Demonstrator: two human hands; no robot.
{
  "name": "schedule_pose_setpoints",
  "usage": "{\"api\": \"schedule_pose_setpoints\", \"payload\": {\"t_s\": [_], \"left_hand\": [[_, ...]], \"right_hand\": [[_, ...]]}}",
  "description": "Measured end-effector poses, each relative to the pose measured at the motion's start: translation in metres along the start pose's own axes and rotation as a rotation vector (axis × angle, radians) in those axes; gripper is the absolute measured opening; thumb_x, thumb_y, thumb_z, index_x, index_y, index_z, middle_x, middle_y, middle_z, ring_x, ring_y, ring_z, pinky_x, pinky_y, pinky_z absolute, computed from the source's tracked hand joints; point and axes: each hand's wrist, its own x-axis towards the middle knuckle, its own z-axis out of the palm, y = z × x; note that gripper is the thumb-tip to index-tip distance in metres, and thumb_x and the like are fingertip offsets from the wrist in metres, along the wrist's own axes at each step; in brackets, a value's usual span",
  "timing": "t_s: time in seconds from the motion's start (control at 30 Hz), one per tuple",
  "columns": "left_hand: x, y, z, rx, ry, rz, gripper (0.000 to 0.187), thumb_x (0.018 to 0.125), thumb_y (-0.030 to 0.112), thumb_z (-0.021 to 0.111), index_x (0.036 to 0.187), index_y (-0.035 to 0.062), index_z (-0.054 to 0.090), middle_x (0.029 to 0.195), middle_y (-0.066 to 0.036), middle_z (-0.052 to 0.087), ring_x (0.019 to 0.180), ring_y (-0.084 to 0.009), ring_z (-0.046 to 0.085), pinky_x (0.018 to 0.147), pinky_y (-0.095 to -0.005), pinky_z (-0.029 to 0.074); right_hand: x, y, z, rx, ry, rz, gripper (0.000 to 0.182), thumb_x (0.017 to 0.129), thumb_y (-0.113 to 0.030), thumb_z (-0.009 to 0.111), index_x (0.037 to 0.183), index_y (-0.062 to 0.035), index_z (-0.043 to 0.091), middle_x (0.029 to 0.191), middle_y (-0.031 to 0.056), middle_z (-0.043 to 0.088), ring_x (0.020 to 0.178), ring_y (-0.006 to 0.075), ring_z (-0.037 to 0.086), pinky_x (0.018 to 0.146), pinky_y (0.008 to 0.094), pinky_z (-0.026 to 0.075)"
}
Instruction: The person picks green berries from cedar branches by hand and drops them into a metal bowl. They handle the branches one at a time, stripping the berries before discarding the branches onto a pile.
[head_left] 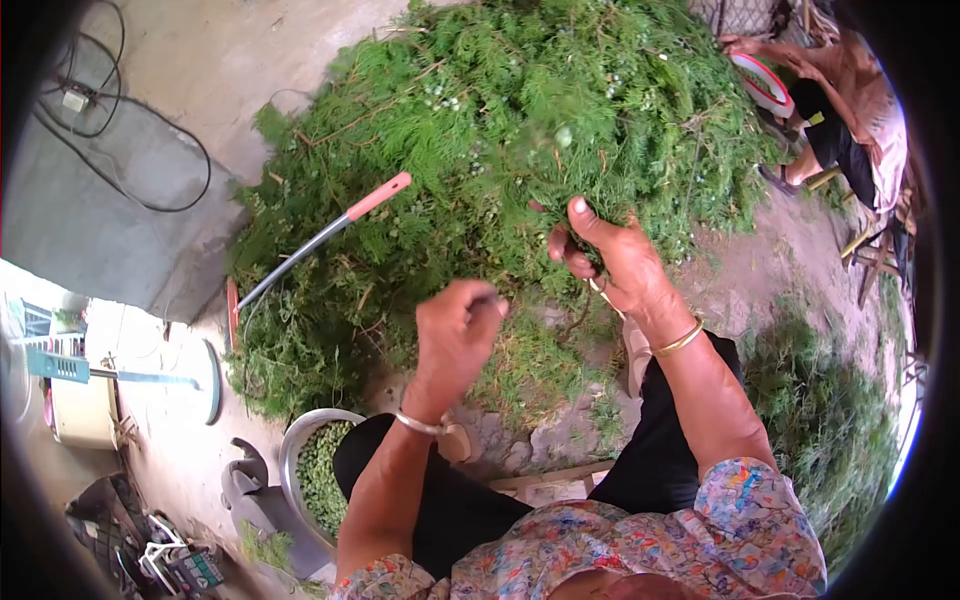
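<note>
My right hand (620,260) is closed around a leafy conifer sprig (575,180), its thumb on top. The sprig carries pale green cones and is partly blurred. Lower and to the left, my left hand (460,325) is curled with its fingers drawn together; whatever lies in them is hidden. Beyond both hands rises a big heap of cut conifer branches (430,130), dotted with small cones. Beside my left knee stands a metal basin (291,450) holding many small green cones (322,480).
A tool with a pink handle (378,197) leans on the heap's left side. Stripped greenery (820,400) lies at the right. Another person (865,120) sits at upper right with a red-rimmed basin (765,85). A fan (210,380) and black cables (125,150) are at left.
</note>
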Motion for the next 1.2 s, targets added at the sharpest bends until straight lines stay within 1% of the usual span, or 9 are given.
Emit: {"api": "schedule_pose_setpoints", "payload": {"t_s": [0.2,0.37,0.6,0.67,0.73,0.87,1.0,1.1,1.2], "left_hand": [[0.022,0.006,-0.008,-0.485,0.226,-0.090,0.010,0.084,0.003,0.059,0.088,-0.0051,0.061,0.074,-0.009,0.064,0.057,-0.0102,0.056,0.054,-0.0222,0.047],[0.024,0.002,-0.014,-0.902,0.190,-0.202,0.013,0.083,0.002,0.055,0.095,-0.0040,0.056,0.077,-0.017,0.063,0.058,-0.0197,0.058,0.051,-0.0291,0.045],[0.023,-0.009,-0.022,-1.404,-0.012,-0.300,0.010,0.082,0.005,0.057,0.089,-0.0014,0.054,0.086,-0.019,0.063,0.071,-0.0230,0.062,0.062,-0.0339,0.050],[0.023,-0.008,-0.014,-1.412,0.031,-0.375,0.012,0.083,0.008,0.059,0.091,0.0000,0.054,0.087,-0.017,0.063,0.078,-0.0237,0.061,0.070,-0.0396,0.050],[0.018,-0.013,-0.002,-1.420,0.075,-0.449,0.014,0.084,0.010,0.061,0.092,0.0013,0.054,0.088,-0.015,0.062,0.084,-0.0245,0.060,0.078,-0.0453,0.049],[0.014,0.003,0.007,-1.174,-0.072,-0.199,0.021,0.082,0.011,0.067,0.097,0.0014,0.056,0.093,-0.006,0.059,0.093,-0.0191,0.056,0.083,-0.0436,0.047],[0.014,0.009,0.006,-1.024,0.063,-0.327,0.028,0.076,0.002,0.068,0.101,-0.0039,0.057,0.097,-0.011,0.062,0.086,-0.0180,0.061,0.080,-0.0356,0.049],[0.017,-0.007,0.006,-1.113,0.228,-0.453,0.027,0.074,-0.004,0.064,0.100,-0.0035,0.058,0.097,-0.012,0.063,0.086,-0.0216,0.062,0.081,-0.0370,0.049],[0.023,-0.014,-0.002,-0.972,0.244,-0.076,0.026,0.073,-0.004,0.064,0.099,-0.0010,0.060,0.097,-0.008,0.064,0.088,-0.0197,0.061,0.082,-0.0347,0.047]], "right_hand": [[-0.004,0.018,0.009,-0.469,-0.097,-0.094,0.019,0.086,-0.020,0.063,0.086,-0.0019,0.056,0.068,0.0061,0.062,0.055,0.0100,0.049,0.051,0.0253,0.040],[-0.009,0.026,0.017,-0.328,-0.041,0.106,0.017,0.084,-0.017,0.065,0.082,-0.0016,0.058,0.072,0.0037,0.063,0.063,0.0104,0.052,0.061,0.0269,0.043],[-0.007,0.033,0.020,-0.670,-0.020,-0.101,0.019,0.081,-0.016,0.067,0.089,0.0006,0.060,0.074,0.0047,0.064,0.063,0.0126,0.054,0.063,0.0253,0.045],[-0.008,0.033,0.024,-0.630,-0.002,-0.079,0.021,0.080,-0.015,0.068,0.091,0.0010,0.061,0.074,0.0054,0.064,0.063,0.0135,0.054,0.062,0.0258,0.046],[-0.006,0.042,0.025,-0.723,-0.008,-0.512,0.021,0.079,-0.014,0.070,0.090,0.0014,0.061,0.074,0.0076,0.065,0.061,0.0147,0.052,0.060,0.0289,0.046],[-0.007,0.053,0.029,-0.676,-0.095,-0.381,0.027,0.076,-0.014,0.073,0.097,-0.0018,0.061,0.080,0.0085,0.065,0.067,0.0246,0.060,0.065,0.0346,0.049],[-0.016,0.062,0.036,-1.562,-0.219,-0.357,0.062,0.061,-0.032,0.081,0.100,0.0090,0.056,0.077,0.0223,0.061,0.077,0.0404,0.060,0.073,0.0431,0.048],[-0.018,0.063,0.036,-1.397,-0.210,-0.864,0.072,0.058,-0.040,0.082,0.099,0.0124,0.052,0.069,0.0239,0.058,0.070,0.0430,0.058,0.066,0.0462,0.048],[-0.027,0.040,0.039,-1.337,-0.357,-0.459,0.065,0.062,-0.038,0.080,0.099,0.0100,0.055,0.071,0.0213,0.059,0.069,0.0392,0.060,0.066,0.0435,0.049]]}}
